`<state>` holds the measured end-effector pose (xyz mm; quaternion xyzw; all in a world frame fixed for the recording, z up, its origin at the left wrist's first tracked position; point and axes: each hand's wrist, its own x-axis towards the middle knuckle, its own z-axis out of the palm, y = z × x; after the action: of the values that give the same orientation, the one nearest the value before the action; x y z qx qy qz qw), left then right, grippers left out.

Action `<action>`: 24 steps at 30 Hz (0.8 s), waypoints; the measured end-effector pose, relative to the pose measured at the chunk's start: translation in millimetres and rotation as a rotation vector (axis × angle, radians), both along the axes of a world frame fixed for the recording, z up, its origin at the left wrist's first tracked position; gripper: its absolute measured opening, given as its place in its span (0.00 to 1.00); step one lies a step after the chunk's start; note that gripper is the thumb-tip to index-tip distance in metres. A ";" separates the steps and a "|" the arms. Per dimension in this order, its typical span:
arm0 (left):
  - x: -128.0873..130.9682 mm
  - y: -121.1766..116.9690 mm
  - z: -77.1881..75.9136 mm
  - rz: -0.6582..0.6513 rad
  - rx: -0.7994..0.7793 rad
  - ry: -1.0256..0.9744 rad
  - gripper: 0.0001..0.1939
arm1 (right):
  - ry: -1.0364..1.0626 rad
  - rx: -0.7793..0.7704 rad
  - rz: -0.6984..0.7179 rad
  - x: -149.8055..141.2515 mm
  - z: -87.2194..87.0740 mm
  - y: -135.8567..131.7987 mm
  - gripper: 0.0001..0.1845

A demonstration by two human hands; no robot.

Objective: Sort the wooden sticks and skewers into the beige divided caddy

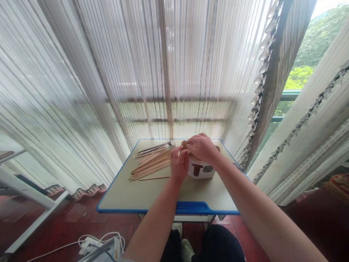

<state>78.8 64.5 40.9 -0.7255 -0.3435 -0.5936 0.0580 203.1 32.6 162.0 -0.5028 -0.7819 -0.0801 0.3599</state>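
Note:
A white box (201, 171) with brown and dark pictures on its side stands on the small table, right of its middle. Brown shows inside its top, partly covered by my hands. My left hand (179, 164) is at the box's left upper edge, fingers bent and closed. Over the top my right hand (203, 146) reaches across, its fingertips pinched close to those of the left; what they grip is too small to tell. Left of the box lies a fanned bundle of wooden chopsticks (152, 163), with one chopstick (154, 178) apart in front.
Metal utensils (155, 148), one with a rounded head, lie behind the chopsticks. The table (131, 198) has a blue edge. String curtains (141, 72) hang right behind it. A white power strip with cables (89, 244) is at lower left, above the red floor.

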 end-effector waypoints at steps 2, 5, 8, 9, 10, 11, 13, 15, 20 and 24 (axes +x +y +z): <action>0.4 -1.8 1.2 -0.007 -0.012 0.003 0.10 | 0.046 0.016 -0.012 2.8 1.2 -1.5 0.10; 0.7 -3.5 3.0 -0.015 -0.028 -0.012 0.10 | 0.112 0.068 -0.047 8.0 0.6 -3.4 0.12; 1.0 -3.3 3.0 -0.019 -0.037 -0.031 0.09 | 0.115 0.067 -0.076 12.3 -5.0 -2.6 0.13; 1.3 -2.9 2.5 -0.018 -0.042 -0.036 0.09 | 0.102 0.040 -0.077 13.4 -7.3 -1.9 0.14; 1.7 -2.6 1.8 -0.018 -0.047 -0.039 0.09 | 0.089 0.009 -0.074 14.3 -9.3 -1.3 0.15; 2.2 -2.4 1.0 -0.019 -0.050 -0.040 0.09 | 0.080 -0.016 -0.069 15.0 -10.8 -1.1 0.15; 3.8 -2.9 -0.3 -0.027 -0.041 -0.049 0.12 | 0.092 -0.024 -0.062 16.0 -11.3 -3.4 0.16; 4.5 -5.1 -0.1 -0.021 -0.032 -0.090 0.18 | 0.151 0.050 -0.076 15.8 -9.8 -10.9 0.15; -17.2 -11.8 4.8 0.098 -0.077 -0.232 0.24 | 0.350 0.382 -0.143 -1.6 -28.6 -46.3 0.20; -67.7 -13.0 -6.6 0.146 -0.204 -0.058 0.14 | 0.191 0.392 0.153 -36.2 -85.4 -58.5 0.17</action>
<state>11.2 51.5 34.3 -0.6830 -0.4558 -0.5705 0.0169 166.9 -25.9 76.6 -0.3680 -0.7495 -0.1551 0.5280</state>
